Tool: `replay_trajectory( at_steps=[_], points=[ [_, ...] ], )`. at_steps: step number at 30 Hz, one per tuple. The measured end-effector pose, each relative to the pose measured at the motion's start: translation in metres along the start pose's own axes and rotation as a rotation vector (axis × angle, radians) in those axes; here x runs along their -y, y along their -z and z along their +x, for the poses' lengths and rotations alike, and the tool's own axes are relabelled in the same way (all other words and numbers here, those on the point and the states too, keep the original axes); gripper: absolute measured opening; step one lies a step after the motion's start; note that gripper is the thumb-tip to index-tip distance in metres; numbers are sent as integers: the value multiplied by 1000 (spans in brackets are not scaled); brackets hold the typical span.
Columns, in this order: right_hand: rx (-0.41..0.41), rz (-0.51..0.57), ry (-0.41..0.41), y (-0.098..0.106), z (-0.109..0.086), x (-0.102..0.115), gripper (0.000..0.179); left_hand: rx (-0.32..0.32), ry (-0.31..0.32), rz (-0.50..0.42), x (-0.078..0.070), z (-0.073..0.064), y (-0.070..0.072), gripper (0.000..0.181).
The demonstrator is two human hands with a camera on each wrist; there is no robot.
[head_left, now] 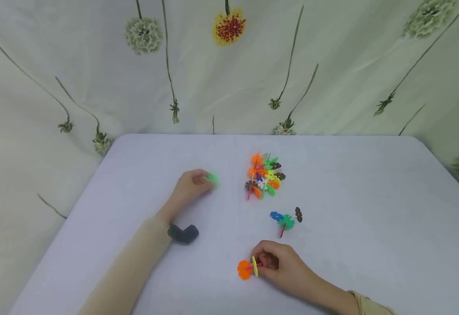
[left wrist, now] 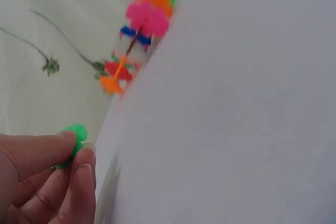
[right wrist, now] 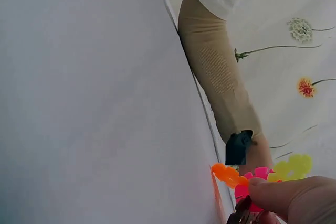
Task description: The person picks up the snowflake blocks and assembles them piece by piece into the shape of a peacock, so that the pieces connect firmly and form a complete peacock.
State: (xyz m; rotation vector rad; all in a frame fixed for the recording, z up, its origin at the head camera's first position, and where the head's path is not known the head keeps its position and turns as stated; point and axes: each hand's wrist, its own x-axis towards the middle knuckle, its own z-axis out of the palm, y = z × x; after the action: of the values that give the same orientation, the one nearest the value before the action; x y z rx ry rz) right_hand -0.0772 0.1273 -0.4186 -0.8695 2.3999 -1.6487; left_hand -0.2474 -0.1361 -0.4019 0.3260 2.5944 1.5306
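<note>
My left hand point(head_left: 191, 188) pinches a green flower-shaped plastic piece point(left wrist: 77, 131) between thumb and fingertips, blurred in the head view. Near the front of the table, my right hand point(head_left: 284, 265) grips a small joined set of flower-shaped pieces. An orange one point(head_left: 244, 270) stands at its left end, with a yellow one point(head_left: 255, 266) edge-on by the fingertips. Between them in the right wrist view shows a pink piece point(right wrist: 261, 172), partly covered by the thumb. Just beyond that hand lies a small joined group with a green flower piece point(head_left: 287, 222), blue and brown ones beside it.
A larger cluster of many-coloured flower pieces point(head_left: 270, 175) sits farther back, right of my left hand. White cloth covers the table point(head_left: 371, 197). A floral curtain point(head_left: 221, 78) hangs behind its far edge. A dark band point(head_left: 183, 234) is on the left wrist.
</note>
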Motion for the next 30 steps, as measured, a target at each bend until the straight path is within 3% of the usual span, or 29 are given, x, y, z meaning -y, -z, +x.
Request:
replay_trajectory(
  at_steps=[6,10,13,20,25,30],
  points=[
    [30,13,8,1,4,0,29,199,49,-213,-16,-43,-16,28],
    [14,20,-76,2,7,2,25,286,102,-327,-20,-66,-22,30],
    [-51,14,-167,2,11,2,22,339,154,-412,-21,-81,-24,35],
    [-220,-30,-263,-1,17,0,23,382,235,-532,-28,-102,-39,44],
    [-227,0,-260,-2,17,3,23,418,279,-641,-37,-112,-52,39],
    [-236,-5,-247,-2,17,4,21,394,292,-676,-45,-118,-57,37]
  ],
)
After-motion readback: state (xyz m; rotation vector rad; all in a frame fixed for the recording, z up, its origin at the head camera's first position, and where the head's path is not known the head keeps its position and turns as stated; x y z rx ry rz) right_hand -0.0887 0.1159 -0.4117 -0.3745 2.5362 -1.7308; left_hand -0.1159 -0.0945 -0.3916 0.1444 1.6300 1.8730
